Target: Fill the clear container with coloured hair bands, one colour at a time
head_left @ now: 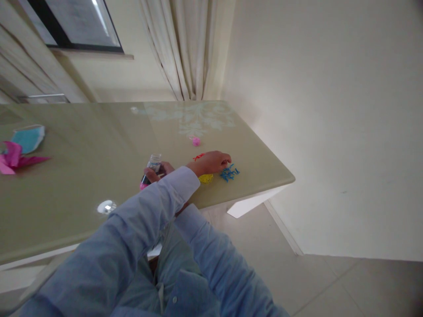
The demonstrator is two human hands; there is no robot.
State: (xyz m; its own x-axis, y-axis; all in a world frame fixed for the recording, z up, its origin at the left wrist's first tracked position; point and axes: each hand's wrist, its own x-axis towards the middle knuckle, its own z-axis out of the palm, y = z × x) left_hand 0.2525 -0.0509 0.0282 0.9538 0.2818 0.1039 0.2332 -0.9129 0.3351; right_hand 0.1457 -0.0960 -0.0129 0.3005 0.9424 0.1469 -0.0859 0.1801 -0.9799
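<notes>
My arms cross, the left sleeve over the right. My left hand [213,162] is over the near right part of the table, its fingers pinched together at the edge of a pile of small blue pieces [229,173]; what is between the fingertips is too small to name. Wrapped round a small clear bottle [154,163] with a dark and pink lower part is my right hand [160,171], left of the piles. A yellow pile [206,178] lies below my left wrist, partly hidden by it. Red pieces [198,156] show just behind that wrist.
A pink ball-like item [196,141] lies farther back on the table [99,149]. At the far left are a blue face mask [29,138] and pink cloth-like material [15,159]. A shiny round object [106,207] sits near the front edge. A wall stands at the right.
</notes>
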